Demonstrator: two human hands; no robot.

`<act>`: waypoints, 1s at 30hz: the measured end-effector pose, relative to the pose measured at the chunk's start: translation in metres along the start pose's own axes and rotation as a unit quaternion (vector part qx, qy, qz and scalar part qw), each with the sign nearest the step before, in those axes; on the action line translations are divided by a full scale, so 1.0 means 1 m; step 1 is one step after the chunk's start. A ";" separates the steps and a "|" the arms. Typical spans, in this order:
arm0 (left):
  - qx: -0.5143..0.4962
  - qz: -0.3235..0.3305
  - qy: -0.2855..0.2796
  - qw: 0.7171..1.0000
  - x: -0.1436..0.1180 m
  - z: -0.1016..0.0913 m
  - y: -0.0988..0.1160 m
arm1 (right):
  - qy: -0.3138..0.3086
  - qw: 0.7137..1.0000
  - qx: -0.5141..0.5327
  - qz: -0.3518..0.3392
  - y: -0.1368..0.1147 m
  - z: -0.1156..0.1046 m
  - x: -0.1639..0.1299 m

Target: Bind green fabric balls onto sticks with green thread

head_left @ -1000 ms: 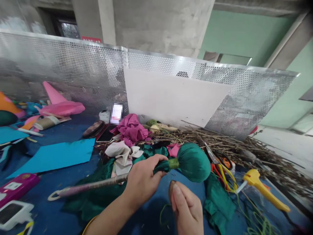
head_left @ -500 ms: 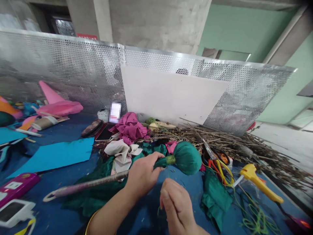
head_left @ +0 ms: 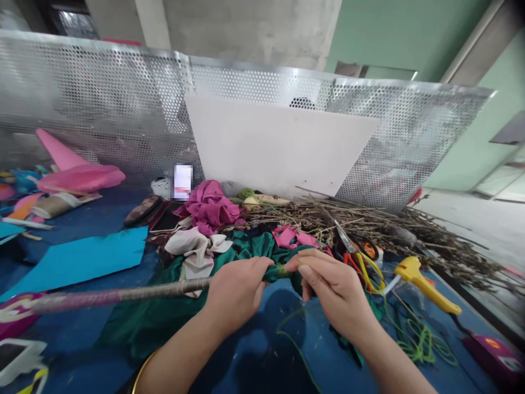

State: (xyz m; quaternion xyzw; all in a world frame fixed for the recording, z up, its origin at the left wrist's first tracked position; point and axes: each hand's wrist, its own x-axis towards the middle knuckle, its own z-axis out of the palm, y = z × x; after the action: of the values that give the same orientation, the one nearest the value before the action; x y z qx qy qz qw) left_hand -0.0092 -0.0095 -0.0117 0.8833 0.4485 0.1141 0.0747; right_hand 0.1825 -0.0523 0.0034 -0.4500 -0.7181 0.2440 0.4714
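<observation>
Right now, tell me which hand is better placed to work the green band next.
Probably the right hand: it is at the green band, while the left hand grips the wrapped stick.

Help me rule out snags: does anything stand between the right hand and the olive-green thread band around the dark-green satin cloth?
Nothing visible does. The right hand has fingertips at the thread band, and the left hand grips the satin cloth just beside it. Crumpled pink fabric scraps lie farther back.
</observation>
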 end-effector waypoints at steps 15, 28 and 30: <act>0.132 0.149 0.053 0.979 -0.004 0.010 0.006 | 0.030 0.976 -0.214 0.004 0.010 0.002 0.002; 0.224 0.218 0.077 0.947 -0.001 0.009 0.010 | 0.001 0.974 -0.223 0.027 0.014 0.002 0.006; 0.218 0.208 0.072 0.951 0.000 0.009 0.008 | -0.018 0.985 -0.160 0.055 0.015 -0.002 0.008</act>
State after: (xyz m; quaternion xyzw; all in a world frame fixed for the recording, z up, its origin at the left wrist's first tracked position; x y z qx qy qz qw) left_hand -0.0007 -0.0148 -0.0188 0.9412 0.2730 0.0895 -0.1779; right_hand 0.1898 -0.0384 -0.0040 -0.5542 -0.7302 0.1598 0.3664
